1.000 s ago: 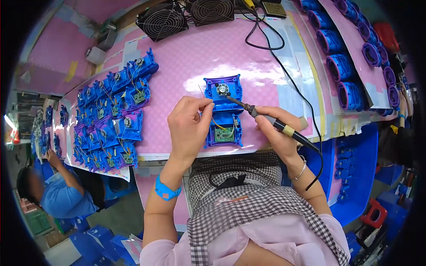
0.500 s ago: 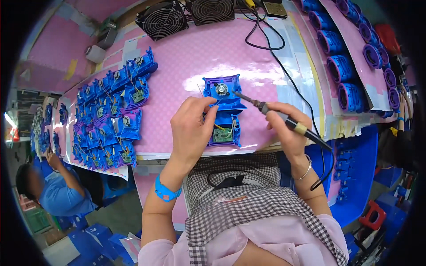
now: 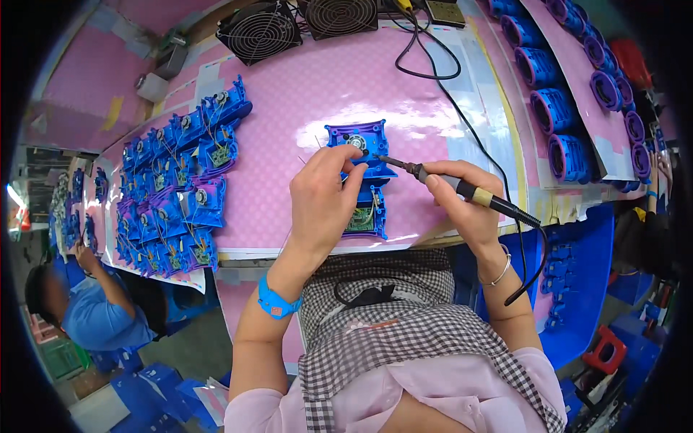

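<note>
My right hand [image 3: 465,209] grips a soldering iron [image 3: 468,190] like a pen, its tip pointing left at the upper part of a blue plastic housing [image 3: 377,133]. Close to that tip, my left hand [image 3: 325,191] has thumb and forefinger brought together over the housing. Thin wires stick out beside the left hand, and it seems to pinch one; the fingertips partly hide it. A round metal speaker [image 3: 356,142] sits in the housing's upper half. Below it, a green circuit board [image 3: 361,220] lies in the lower half, partly covered by my left hand.
Rows of similar wired blue housings [image 3: 173,180] stand on the left. Two black fans [image 3: 263,35] sit at the back. The iron's black cord [image 3: 473,119] crosses the table. Blue-purple round parts [image 3: 567,157] line the right, above a blue bin [image 3: 588,289]. A person [image 3: 101,310] works far left.
My left hand has moved slightly up and right, now covering part of the speaker. The soldering iron has tilted flatter, its tip slightly lower and still near the housing.
</note>
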Demonstrator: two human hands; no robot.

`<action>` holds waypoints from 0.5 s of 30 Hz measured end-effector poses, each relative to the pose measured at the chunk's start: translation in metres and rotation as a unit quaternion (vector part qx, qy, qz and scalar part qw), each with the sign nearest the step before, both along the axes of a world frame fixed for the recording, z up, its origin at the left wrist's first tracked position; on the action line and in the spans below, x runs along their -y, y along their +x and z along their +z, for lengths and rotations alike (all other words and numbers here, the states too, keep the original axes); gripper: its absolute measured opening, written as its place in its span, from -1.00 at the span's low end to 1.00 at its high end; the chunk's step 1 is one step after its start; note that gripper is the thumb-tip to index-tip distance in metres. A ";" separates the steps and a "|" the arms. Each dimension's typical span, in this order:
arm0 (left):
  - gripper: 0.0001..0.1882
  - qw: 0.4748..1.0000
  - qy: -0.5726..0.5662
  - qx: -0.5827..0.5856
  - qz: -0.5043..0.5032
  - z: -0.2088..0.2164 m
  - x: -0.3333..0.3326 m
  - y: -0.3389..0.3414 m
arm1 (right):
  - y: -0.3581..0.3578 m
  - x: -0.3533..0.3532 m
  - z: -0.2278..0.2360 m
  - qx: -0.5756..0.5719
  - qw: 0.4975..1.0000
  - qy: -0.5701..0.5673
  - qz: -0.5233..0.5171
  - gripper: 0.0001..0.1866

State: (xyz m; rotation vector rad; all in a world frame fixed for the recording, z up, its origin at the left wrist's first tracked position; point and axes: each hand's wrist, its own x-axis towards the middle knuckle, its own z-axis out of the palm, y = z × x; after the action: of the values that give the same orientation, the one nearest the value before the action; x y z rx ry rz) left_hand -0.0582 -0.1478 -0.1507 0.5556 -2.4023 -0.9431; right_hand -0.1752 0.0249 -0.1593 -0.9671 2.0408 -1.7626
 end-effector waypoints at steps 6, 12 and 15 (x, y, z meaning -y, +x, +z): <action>-0.79 1.000 0.011 0.000 0.003 -0.003 0.000 -0.004 | -0.001 0.001 0.002 -0.014 1.000 0.007 0.003 -0.82; -0.80 0.998 -0.050 -0.044 0.021 0.002 0.014 0.011 | -0.001 0.005 0.003 -0.015 1.000 0.002 0.016 -0.82; -0.80 0.986 0.032 -0.044 0.156 0.003 0.028 0.034 | 0.000 0.003 0.005 -0.044 0.999 0.001 0.011 -0.82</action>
State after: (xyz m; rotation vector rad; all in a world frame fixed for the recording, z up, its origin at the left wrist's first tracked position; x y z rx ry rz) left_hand -0.0238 -0.1761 -0.1477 0.8660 -2.1319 -0.8868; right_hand -0.1756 0.0219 -0.1546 -1.0804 2.0758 -1.7369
